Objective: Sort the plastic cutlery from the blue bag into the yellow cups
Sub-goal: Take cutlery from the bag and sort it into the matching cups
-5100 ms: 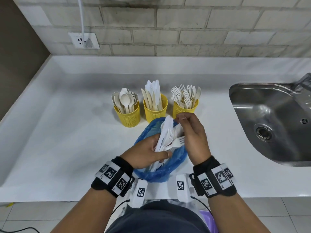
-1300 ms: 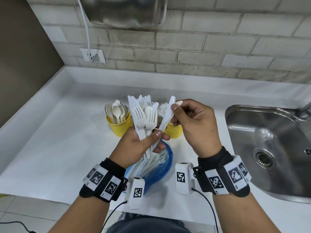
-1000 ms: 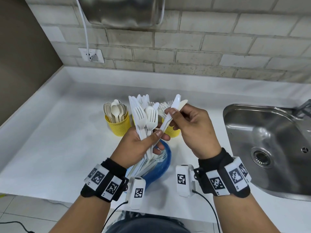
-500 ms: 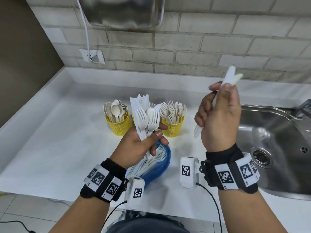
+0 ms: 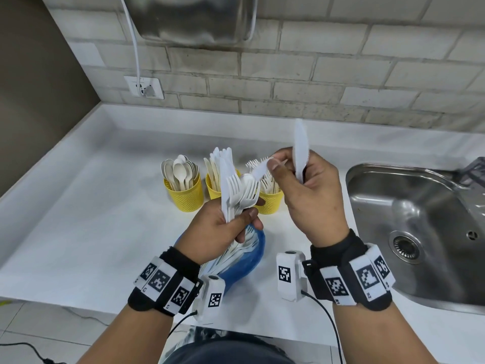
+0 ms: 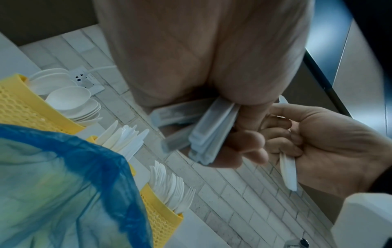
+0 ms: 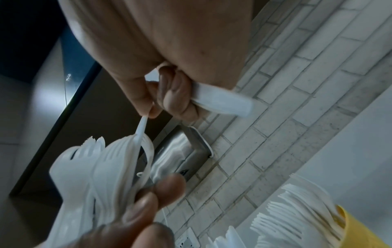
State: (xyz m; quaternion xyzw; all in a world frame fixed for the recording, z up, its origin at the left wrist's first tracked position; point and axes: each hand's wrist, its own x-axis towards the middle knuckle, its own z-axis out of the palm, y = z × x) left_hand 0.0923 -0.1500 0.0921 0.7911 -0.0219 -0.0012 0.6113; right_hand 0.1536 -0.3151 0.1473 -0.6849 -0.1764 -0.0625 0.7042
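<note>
My left hand grips a bundle of white plastic cutlery, forks and knives, upright above the blue bag. My right hand holds a white knife upright in its curled fingers, and its thumb and forefinger pinch the tip of another knife that sticks out of the bundle. Three yellow cups stand behind: the spoon cup, the knife cup and the fork cup. In the left wrist view the bundle's handles show below the palm. The pinched knife tip shows in the right wrist view.
A steel sink lies to the right in the white counter. A wall socket with a white cable and a steel wall unit are on the brick wall behind. More cutlery lies in the bag.
My right hand, which had lifted a knife away to the right, has come back to the bundle and now pinches a second knife there. The left hand has stayed put.
</note>
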